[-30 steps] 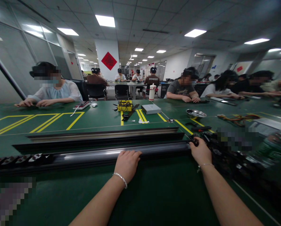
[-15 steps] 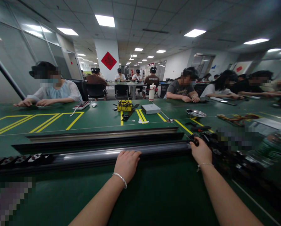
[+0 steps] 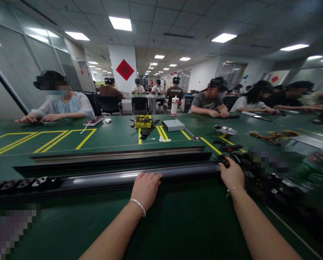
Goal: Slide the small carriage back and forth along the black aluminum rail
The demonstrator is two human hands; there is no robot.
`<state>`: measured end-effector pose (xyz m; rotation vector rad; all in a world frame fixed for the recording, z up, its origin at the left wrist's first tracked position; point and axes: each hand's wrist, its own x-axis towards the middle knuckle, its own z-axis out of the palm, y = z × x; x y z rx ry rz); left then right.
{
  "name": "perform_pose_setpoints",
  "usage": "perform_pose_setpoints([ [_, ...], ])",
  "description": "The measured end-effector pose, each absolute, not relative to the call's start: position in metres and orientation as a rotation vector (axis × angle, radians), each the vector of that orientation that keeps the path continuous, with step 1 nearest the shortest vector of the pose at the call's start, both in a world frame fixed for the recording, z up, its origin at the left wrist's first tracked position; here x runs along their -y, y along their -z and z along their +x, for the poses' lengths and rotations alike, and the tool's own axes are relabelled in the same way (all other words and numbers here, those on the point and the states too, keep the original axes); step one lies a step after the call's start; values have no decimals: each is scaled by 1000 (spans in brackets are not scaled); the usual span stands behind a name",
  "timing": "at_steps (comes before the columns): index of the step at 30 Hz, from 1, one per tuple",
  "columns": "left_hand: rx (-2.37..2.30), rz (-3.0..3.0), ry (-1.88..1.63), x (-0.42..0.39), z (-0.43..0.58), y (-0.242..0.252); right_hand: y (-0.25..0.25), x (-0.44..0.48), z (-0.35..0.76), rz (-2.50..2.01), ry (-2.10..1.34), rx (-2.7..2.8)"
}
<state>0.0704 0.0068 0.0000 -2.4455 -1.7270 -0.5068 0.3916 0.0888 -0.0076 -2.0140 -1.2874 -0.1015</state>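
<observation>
A long dark metal rail (image 3: 107,177) lies across the green table (image 3: 183,220) in front of me. My left hand (image 3: 146,188) rests on the rail's near edge around its middle, fingers curled over it. My right hand (image 3: 232,174) is closed at the rail's right end, pinching a small black part (image 3: 224,161) against it. A second long dark rail (image 3: 118,156) lies parallel just behind the first. Small black clips (image 3: 20,183) sit along the near rail's left end.
A pile of black parts (image 3: 261,173) lies right of my right hand. Farther back stand a yellow box (image 3: 143,121), a grey box (image 3: 173,125), a metal bowl (image 3: 225,130) and a white bottle (image 3: 174,106). Other people sit at the far side.
Almost nothing has changed; my right hand has shifted very slightly at the rail's end, and my left hand has stayed on the rail.
</observation>
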Motion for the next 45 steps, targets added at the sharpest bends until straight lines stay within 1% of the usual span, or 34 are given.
perform_pose_setpoints([
  [6,1731,-2440,500,-7,71,-1,10,-90,395,-2008,79,1189],
  [19,1723,-2443,507,-6,71,-1,8,-87,397,-2026,136,1171],
  [36,1709,-2438,533,-7,70,2,6,-87,398,-2088,126,1183],
  [45,1701,-2440,542,-7,70,1,8,-85,398,-2010,164,1213],
])
